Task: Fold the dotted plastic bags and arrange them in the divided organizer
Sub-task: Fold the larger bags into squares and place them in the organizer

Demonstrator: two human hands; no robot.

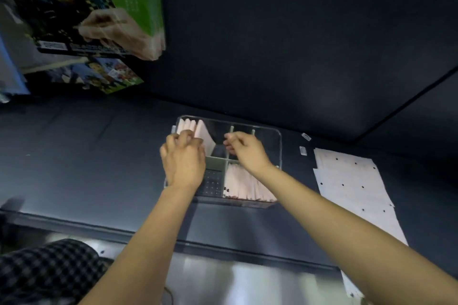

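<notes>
Progress entry, left to right. Our left hand [182, 158]: fingers curled on folded pale bags [198, 131] standing in the far-left compartment of the clear divided organizer [278, 146]; we judge it to be tucking one in. Our right hand [245, 150]: fingers bent at the centre divider; whether it pinches anything, we cannot tell. Near-right compartment: a row of folded bags [247, 186], done. Far-right compartment: apparently unfilled. Right of the organizer: flat dotted bags [352, 181], unfolded, work left.

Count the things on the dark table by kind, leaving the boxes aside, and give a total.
Clear organizer: 1
Calculator: 1
Stack of flat dotted bags: 1
Small clear clips: 2
Groups of folded bags: 2
Total: 7
</notes>
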